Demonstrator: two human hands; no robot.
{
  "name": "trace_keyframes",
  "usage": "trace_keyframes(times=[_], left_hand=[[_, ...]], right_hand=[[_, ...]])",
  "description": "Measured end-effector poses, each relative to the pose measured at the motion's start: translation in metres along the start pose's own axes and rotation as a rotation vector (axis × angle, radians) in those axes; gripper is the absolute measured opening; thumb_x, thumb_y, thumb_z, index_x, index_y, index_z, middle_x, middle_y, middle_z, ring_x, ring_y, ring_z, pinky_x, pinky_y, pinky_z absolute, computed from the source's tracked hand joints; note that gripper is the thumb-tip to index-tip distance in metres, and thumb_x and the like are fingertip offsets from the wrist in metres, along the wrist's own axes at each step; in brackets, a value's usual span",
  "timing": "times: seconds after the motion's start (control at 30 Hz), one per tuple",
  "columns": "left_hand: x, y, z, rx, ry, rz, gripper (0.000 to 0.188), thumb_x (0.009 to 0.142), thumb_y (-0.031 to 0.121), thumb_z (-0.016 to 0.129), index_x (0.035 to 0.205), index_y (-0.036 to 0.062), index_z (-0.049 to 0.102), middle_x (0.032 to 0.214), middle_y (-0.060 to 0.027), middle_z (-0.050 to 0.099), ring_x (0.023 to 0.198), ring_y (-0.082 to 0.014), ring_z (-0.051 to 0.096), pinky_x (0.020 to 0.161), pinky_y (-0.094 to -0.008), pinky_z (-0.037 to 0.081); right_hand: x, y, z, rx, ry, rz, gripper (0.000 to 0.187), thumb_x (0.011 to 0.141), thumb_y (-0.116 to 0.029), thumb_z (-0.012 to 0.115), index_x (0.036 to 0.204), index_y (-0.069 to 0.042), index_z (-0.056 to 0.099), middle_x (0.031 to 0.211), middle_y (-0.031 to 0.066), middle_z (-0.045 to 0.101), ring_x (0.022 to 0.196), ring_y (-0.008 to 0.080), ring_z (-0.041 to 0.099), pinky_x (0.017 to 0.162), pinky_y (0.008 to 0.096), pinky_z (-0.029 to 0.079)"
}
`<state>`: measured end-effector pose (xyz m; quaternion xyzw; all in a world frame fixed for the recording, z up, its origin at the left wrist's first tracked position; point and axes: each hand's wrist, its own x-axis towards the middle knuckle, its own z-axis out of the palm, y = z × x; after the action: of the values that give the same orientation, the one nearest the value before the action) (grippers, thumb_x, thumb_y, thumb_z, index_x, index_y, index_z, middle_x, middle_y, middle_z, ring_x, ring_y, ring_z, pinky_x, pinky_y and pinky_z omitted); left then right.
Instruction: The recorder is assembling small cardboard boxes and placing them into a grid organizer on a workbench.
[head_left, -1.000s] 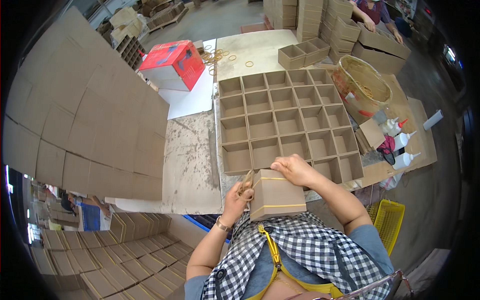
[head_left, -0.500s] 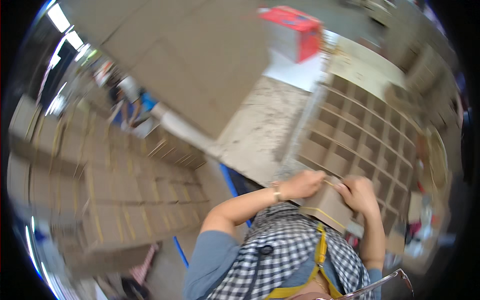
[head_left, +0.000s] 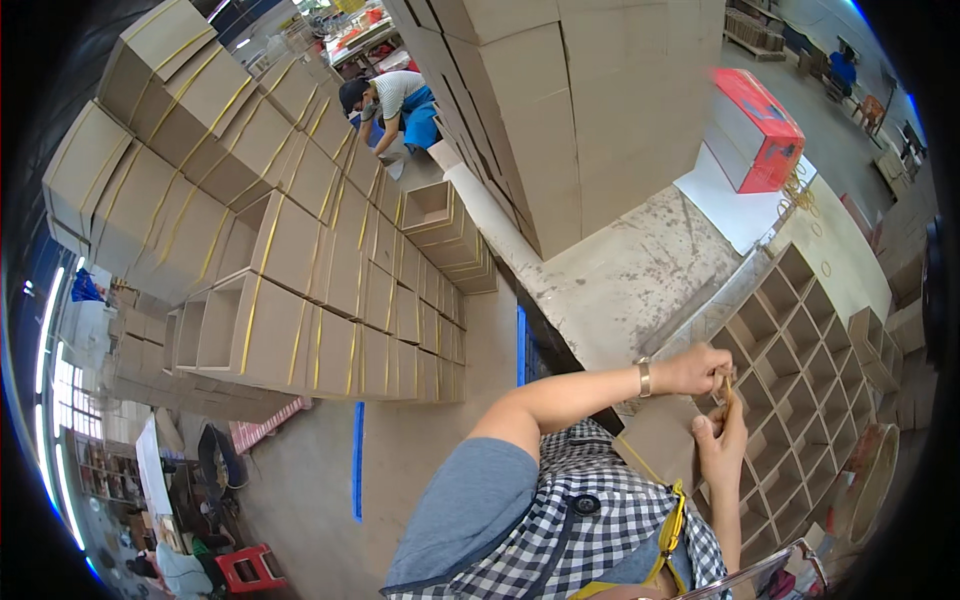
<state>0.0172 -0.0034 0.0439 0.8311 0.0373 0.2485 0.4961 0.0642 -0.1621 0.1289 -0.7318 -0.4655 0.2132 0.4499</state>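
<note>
Left grip (head_left: 690,370): fingers together on rubber band (head_left: 728,383).
Right grip (head_left: 724,445): at the band; closure cannot be told.
Carton (head_left: 662,436): below the grips, beside checked apron (head_left: 545,505).
Divided grid (head_left: 788,402): right, on surface (head_left: 640,262).
Banded stacks (head_left: 335,270): well apart, left.

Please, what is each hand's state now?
Left hand: closed, holding a thin yellowish rubber band.
Right hand: curled at the band; grip cannot be told.

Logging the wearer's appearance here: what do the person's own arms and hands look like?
Left hand and right hand are both ungloved, with bare forearms. A gold-coloured wristband circles the left wrist; none shows on the right. The left sleeve is short, plain blue-grey, emerging from a black-and-white checked garment.
</note>
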Motion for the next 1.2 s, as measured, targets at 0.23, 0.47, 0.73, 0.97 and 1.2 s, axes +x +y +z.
trace_keyframes(times=[0.23, 0.47, 0.73, 0.97, 1.2], left_hand=[[-0.040, -0.008, -0.020, -0.828, -0.023, -0.619, 0.014, 0.086, 0.009, 0.051, 0.093, 0.0021, 0.060, 0.071, 0.0021, 0.054, 0.058, -0.0029, 0.043, 0.050, -0.0195, 0.037], [-0.004, -0.053, -0.107, -0.208, 0.640, -0.322, 0.015, 0.087, 0.015, 0.051, 0.085, 0.0028, 0.059, 0.062, -0.0028, 0.054, 0.054, -0.0127, 0.050, 0.050, -0.0278, 0.040], [-0.097, 0.044, -0.063, 0.204, 0.050, 0.033, 0.015, 0.082, 0.009, 0.060, 0.095, 0.0006, 0.055, 0.065, -0.0111, 0.052, 0.054, -0.0267, 0.054, 0.048, -0.0354, 0.042], [-0.115, 0.050, -0.074, -0.067, 0.125, -0.105, 0.020, 0.084, 0.016, 0.065, 0.090, 0.0004, 0.054, 0.061, -0.0106, 0.045, 0.050, -0.0263, 0.047, 0.048, -0.0347, 0.038], [-0.124, 0.048, -0.094, 0.012, -0.174, -0.088, 0.021, 0.083, 0.015, 0.064, 0.086, 0.0033, 0.048, 0.063, -0.0119, 0.047, 0.054, -0.0287, 0.052, 0.049, -0.0363, 0.040]], right_hand=[[0.010, 0.017, -0.009, -0.289, -0.364, -0.429, 0.076, 0.061, -0.063, 0.067, 0.102, -0.002, 0.052, 0.099, 0.0183, 0.054, 0.100, 0.0382, 0.051, 0.088, 0.0430, 0.038], [0.035, 0.005, -0.018, -0.147, -0.466, -0.380, 0.057, 0.051, -0.050, 0.080, 0.065, -0.002, 0.051, 0.055, 0.0090, 0.049, 0.052, 0.0269, 0.051, 0.051, 0.0342, 0.039], [0.045, 0.039, 0.002, 0.296, 0.027, 0.080, 0.050, 0.064, -0.039, 0.082, 0.065, -0.004, 0.047, 0.058, -0.0034, 0.045, 0.056, 0.0056, 0.040, 0.048, 0.0236, 0.033], [0.050, 0.041, 0.031, 0.565, -0.010, 0.253, 0.043, 0.068, -0.036, 0.081, 0.072, -0.003, 0.054, 0.066, -0.0051, 0.052, 0.060, 0.0036, 0.044, 0.052, 0.0207, 0.035], [0.036, 0.041, 0.044, 0.520, -0.068, 0.278, 0.033, 0.072, -0.029, 0.077, 0.074, -0.004, 0.055, 0.065, -0.0041, 0.054, 0.061, 0.0044, 0.047, 0.053, 0.0214, 0.038]])
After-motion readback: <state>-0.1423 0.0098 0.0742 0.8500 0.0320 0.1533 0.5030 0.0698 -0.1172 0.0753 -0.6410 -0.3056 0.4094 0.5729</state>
